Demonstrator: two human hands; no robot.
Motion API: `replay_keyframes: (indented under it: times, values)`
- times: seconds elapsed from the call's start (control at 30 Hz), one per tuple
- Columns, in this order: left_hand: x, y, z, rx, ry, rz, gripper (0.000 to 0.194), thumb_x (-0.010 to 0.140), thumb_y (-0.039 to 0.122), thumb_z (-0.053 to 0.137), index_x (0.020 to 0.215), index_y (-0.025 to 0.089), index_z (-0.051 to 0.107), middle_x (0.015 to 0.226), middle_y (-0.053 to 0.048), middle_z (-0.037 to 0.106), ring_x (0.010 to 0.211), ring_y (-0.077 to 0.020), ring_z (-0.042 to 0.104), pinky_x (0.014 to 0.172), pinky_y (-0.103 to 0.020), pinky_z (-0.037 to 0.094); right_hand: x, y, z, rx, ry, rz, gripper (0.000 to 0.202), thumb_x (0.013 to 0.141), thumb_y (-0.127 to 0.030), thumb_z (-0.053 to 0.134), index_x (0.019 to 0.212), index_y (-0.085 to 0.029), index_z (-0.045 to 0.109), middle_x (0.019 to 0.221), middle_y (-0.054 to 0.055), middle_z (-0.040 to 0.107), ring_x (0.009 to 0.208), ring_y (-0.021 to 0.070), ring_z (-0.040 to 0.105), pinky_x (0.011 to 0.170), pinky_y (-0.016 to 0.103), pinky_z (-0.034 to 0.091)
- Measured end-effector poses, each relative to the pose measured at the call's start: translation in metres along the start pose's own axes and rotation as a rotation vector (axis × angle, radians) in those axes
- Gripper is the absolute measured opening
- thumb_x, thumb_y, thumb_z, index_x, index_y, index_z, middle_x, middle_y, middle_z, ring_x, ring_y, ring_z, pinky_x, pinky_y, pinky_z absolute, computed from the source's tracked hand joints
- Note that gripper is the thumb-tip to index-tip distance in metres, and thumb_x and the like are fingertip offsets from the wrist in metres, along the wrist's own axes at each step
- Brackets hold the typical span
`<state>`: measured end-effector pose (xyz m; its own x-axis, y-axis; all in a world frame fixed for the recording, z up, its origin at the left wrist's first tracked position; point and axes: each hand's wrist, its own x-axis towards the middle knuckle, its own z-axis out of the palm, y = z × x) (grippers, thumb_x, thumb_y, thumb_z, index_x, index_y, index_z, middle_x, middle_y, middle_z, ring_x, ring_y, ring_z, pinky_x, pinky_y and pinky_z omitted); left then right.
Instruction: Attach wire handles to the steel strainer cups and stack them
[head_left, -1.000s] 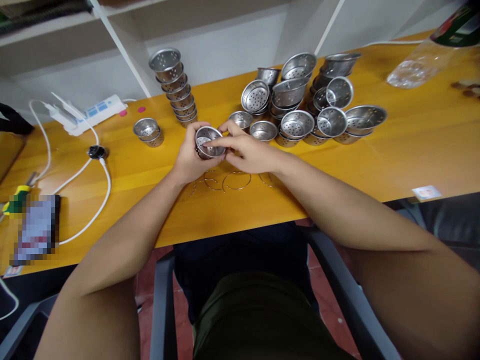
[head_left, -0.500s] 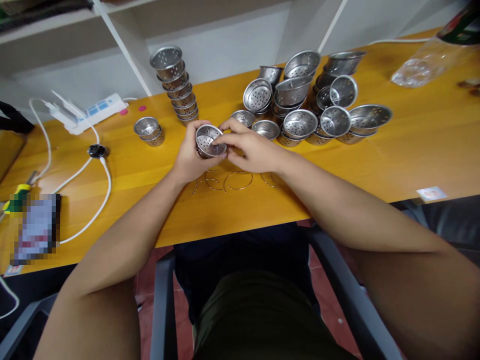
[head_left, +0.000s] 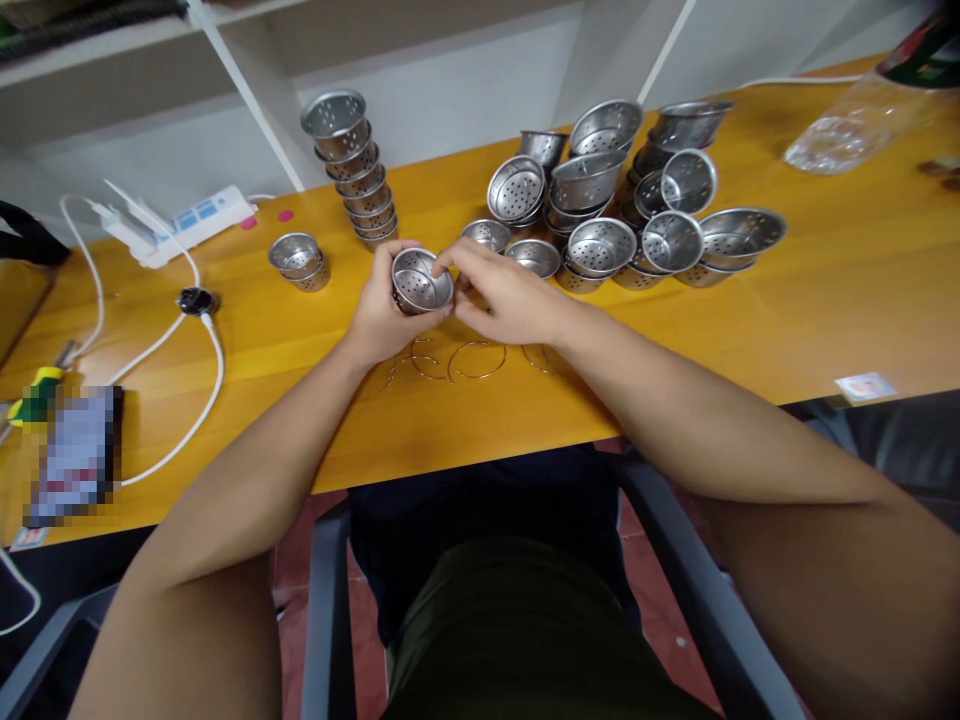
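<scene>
My left hand [head_left: 375,315] is closed around a small perforated metal cup [head_left: 421,284], its open mouth tilted up toward me. My right hand [head_left: 499,290] grips the cup's right side, index finger curled over the rim into the mouth and thumb low on the outside. A thin line, perhaps a wire, crosses the inside of the cup, too fine to make out. Just below my hands, several thin wire rings [head_left: 478,360] lie on the table. Behind my right hand more perforated cups sit, the nearest cup [head_left: 534,258] close to my knuckles.
A tall stack of cups [head_left: 360,180] and a short stack [head_left: 298,262] stand to the left. Piled cups [head_left: 600,245] fill the back right. A power strip [head_left: 196,225] with white cables, a screwdriver [head_left: 37,395] and a plastic bottle [head_left: 847,130] lie on the wooden table [head_left: 825,310].
My right index finger has drawn back from the middle of the cup to its right rim. My left hand and the cup stay in place.
</scene>
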<state>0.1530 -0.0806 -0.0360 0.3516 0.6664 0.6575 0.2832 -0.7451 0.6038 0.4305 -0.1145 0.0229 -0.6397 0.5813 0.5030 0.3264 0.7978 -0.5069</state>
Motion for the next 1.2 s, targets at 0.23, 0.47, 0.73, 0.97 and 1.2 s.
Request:
replay_keyframes:
  times: [0.23,0.47,0.73,0.97,1.2]
  values:
    - [0.000,0.004,0.000,-0.025,-0.035,-0.026,0.106,0.091,0.087,0.111,0.163,0.034,0.053,0.143,-0.008,0.074,0.127,-0.0327,0.083,0.115,-0.054,0.075,-0.002,0.010,0.006,-0.040,-0.033,-0.024,0.061,0.108,-0.013,0.067,0.165,-0.029,0.079,0.167,0.015,0.065,0.148,0.0385,0.072,0.134,0.064,0.062]
    - [-0.003,-0.001,0.002,-0.027,-0.049,-0.033,0.108,0.091,0.085,0.112,0.166,0.035,0.052,0.144,-0.009,0.074,0.130,-0.0345,0.084,0.117,-0.056,0.075,-0.004,0.009,0.008,0.004,-0.061,-0.014,0.064,0.109,-0.014,0.070,0.169,-0.032,0.081,0.167,0.016,0.061,0.145,0.0372,0.073,0.133,0.066,0.066]
    - [0.000,-0.001,0.000,-0.023,-0.037,-0.003,0.109,0.090,0.093,0.108,0.164,0.034,0.053,0.146,-0.010,0.073,0.129,-0.0344,0.083,0.116,-0.056,0.075,-0.002,0.002,0.001,-0.096,-0.030,0.025,0.047,0.109,-0.012,0.068,0.152,-0.029,0.077,0.160,0.015,0.067,0.132,0.0371,0.075,0.126,0.063,0.067]
    - [0.000,-0.001,0.000,0.000,-0.026,-0.010,0.110,0.088,0.091,0.111,0.163,0.033,0.056,0.144,-0.010,0.074,0.131,-0.0361,0.084,0.122,-0.059,0.075,-0.001,-0.008,-0.012,-0.080,-0.007,0.018,0.034,0.116,-0.017,0.068,0.148,-0.028,0.073,0.151,0.014,0.070,0.122,0.0347,0.074,0.116,0.056,0.068]
    - [-0.002,-0.006,-0.001,0.030,-0.055,-0.002,0.115,0.090,0.092,0.109,0.172,0.036,0.051,0.151,-0.010,0.071,0.143,-0.0386,0.082,0.130,-0.061,0.071,0.001,-0.007,-0.013,-0.071,-0.005,0.007,0.023,0.123,-0.031,0.066,0.142,-0.028,0.077,0.145,0.015,0.075,0.123,0.0353,0.072,0.109,0.053,0.066]
